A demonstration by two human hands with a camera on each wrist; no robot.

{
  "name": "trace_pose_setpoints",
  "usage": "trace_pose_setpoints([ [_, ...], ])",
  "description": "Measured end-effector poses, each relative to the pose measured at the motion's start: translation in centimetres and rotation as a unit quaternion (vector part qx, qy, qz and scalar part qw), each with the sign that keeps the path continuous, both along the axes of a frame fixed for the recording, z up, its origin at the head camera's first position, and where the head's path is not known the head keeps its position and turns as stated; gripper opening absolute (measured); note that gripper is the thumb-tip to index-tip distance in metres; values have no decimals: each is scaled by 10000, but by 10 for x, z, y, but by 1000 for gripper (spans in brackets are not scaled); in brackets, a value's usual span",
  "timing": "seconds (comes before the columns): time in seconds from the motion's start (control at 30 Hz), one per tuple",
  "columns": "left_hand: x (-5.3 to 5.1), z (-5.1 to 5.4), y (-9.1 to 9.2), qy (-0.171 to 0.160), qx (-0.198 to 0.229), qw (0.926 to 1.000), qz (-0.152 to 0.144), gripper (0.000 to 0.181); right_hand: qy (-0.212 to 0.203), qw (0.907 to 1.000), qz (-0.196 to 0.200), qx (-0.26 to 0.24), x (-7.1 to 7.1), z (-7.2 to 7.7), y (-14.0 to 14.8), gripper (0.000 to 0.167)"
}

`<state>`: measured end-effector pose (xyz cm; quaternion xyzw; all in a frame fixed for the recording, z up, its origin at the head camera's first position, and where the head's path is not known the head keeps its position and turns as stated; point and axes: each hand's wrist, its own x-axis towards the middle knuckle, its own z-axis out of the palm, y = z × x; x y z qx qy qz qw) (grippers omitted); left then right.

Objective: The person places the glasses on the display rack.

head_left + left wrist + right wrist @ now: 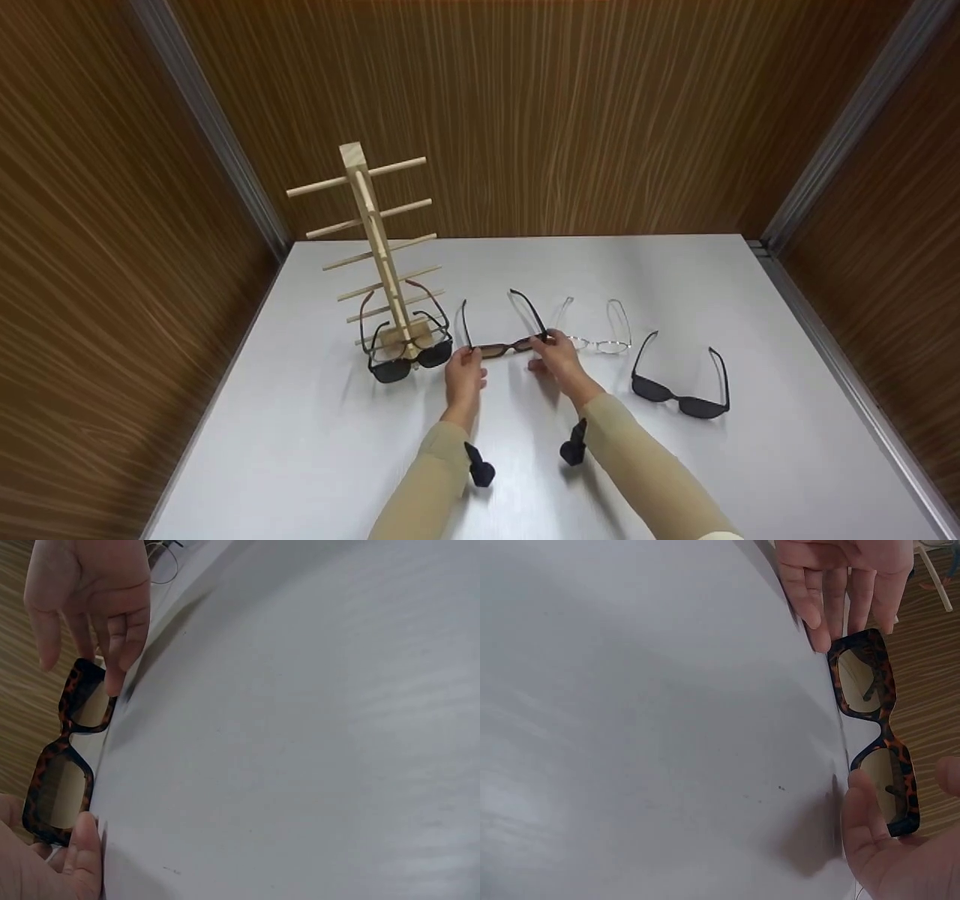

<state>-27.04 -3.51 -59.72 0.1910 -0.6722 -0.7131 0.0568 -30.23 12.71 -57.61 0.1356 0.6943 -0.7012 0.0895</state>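
Note:
Tortoiseshell-patterned sunglasses (493,351) with tinted lenses are between my two hands, over the white tabletop, temples unfolded and pointing away. My left hand (465,379) pinches the left end of the frame (64,731); its thumb lies on the front in the left wrist view. At the other end, my right hand (561,366) pinches the frame, with the thumb on the rim beside the lens in the right wrist view. Just right of that hand, thin-rimmed clear eyeglasses (611,346) lie with temples open, partly hidden by it.
A wooden peg rack (379,244) stands at the left, with dark-lensed sunglasses (391,370) and another pair behind them at its lower part. Black sunglasses (701,408) lie on the white table (300,465) at the right. Wood-grain panels (525,120) enclose the back and sides.

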Motion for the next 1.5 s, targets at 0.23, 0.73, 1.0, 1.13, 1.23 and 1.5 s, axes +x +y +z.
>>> trace_pose_setpoints([
  [0.23, 3, 1, -1, 26, 25, 10000, 67, 29, 106, 9999, -6, 113, 4, 9, -2, 50],
  [0.73, 11, 9, 5, 449, -375, 9978, 306, 16, 605, 9961, -624, 132, 14, 8, 4, 29],
  [1.0, 17, 11, 5, 462, -469, 9973, 325, 17, 586, 9945, -868, -5, 20, 5, 7, 23],
  [1.13, 19, 13, 5, 444, -502, 9972, 334, 17, 544, 9943, -914, -71, 24, 5, 7, 23],
  [1.23, 20, 15, 4, 350, -421, 9983, 217, 17, 487, 9941, -963, -91, 27, 6, 7, 24],
  [1.5, 28, 19, -1, 198, -70, 9996, 191, 19, -7, 9962, -829, -279, 33, 9, 7, 33],
])
